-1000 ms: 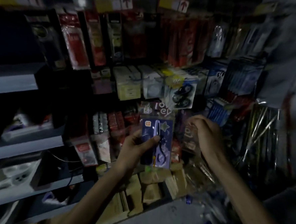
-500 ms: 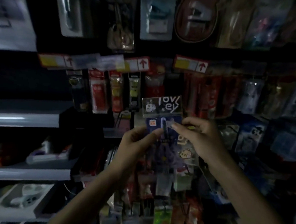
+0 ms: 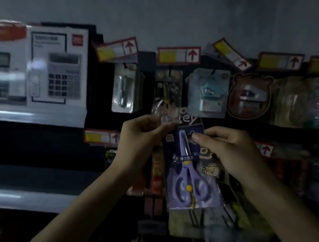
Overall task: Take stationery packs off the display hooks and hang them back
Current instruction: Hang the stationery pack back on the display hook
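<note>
A clear pack with purple scissors (image 3: pixel 188 176) on a dark blue card hangs tilted between my hands, just below a hanging scissors pack (image 3: pixel 167 91) on its display hook (image 3: pixel 169 68). My left hand (image 3: pixel 140 138) pinches the pack's top left corner. My right hand (image 3: pixel 228 149) pinches the upper right edge with thumb and fingers. The pack's clear header with white lettering sits between my fingertips.
Boxed calculators (image 3: pixel 56 77) stand on a shelf at the left. Other blister packs, a blue stapler pack (image 3: pixel 208 94) and a bear-shaped pack (image 3: pixel 249 97), hang along the top row under red-arrow price tags (image 3: pixel 178 55). Lower rows of packs are dim.
The view has swung upward from the lower shelves to the top row of hooks. Both hands have raised the purple scissors pack, and my right hand has moved onto its upper edge.
</note>
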### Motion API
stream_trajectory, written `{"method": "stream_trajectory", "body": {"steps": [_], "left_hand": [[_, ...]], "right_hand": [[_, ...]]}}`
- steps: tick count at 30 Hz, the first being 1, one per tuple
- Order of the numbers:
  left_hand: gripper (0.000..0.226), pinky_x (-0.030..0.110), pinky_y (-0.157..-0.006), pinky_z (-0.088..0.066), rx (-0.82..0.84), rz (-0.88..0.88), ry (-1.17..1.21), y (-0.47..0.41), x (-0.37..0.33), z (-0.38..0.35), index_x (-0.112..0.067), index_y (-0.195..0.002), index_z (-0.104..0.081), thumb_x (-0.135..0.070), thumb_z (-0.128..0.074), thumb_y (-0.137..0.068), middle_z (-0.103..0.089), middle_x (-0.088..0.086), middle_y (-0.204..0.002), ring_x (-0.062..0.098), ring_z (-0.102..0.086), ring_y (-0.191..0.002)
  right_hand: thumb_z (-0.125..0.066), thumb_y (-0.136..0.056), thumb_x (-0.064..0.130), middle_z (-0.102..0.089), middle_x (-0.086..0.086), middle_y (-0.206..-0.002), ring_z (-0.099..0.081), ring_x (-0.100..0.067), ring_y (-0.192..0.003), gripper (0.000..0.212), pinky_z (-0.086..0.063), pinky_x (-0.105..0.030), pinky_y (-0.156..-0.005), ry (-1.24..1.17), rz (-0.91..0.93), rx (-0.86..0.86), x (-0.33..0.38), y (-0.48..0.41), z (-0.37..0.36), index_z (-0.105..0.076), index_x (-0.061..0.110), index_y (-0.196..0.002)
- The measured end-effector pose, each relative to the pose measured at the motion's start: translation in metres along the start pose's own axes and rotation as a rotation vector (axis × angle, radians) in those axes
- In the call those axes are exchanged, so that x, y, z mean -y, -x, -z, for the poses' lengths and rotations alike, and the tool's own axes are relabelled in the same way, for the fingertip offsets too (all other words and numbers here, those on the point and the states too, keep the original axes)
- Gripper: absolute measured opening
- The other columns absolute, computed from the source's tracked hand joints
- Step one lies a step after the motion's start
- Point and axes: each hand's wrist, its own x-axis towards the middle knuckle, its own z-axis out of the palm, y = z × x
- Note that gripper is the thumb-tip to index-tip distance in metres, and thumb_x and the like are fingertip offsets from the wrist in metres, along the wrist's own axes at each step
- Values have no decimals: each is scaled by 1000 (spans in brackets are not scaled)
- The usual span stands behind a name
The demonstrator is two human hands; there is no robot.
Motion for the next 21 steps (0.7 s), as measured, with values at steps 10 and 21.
{"method": "stream_trajectory", "body": {"steps": [10, 21], "left_hand": [[23, 38, -64, -63, -97, -416, -486, -83, -30, 31, -27, -110, -64, -28, -77, -91, -70, -13, -91, 6, -70, -78], [58, 32, -64, -49, -69, -910, -1335, -140, -67, 41, -24, -146, -52, -39, -71, -93, -53, 5, -138, 24, -64, -105]], "right_hand": [[-83, -82, 23, -74, -6, -77, -74, -13, -71, 17, -57, -25, -66, -82, -131, 13, 40, -62, -14, -80, 9, -91], [-74, -89, 5, -79, -10, -82, -74, -18, -61, 14, -53, -18, -46, -179, -180, 33, 61, -85, -15, -77, 1, -102]]}}
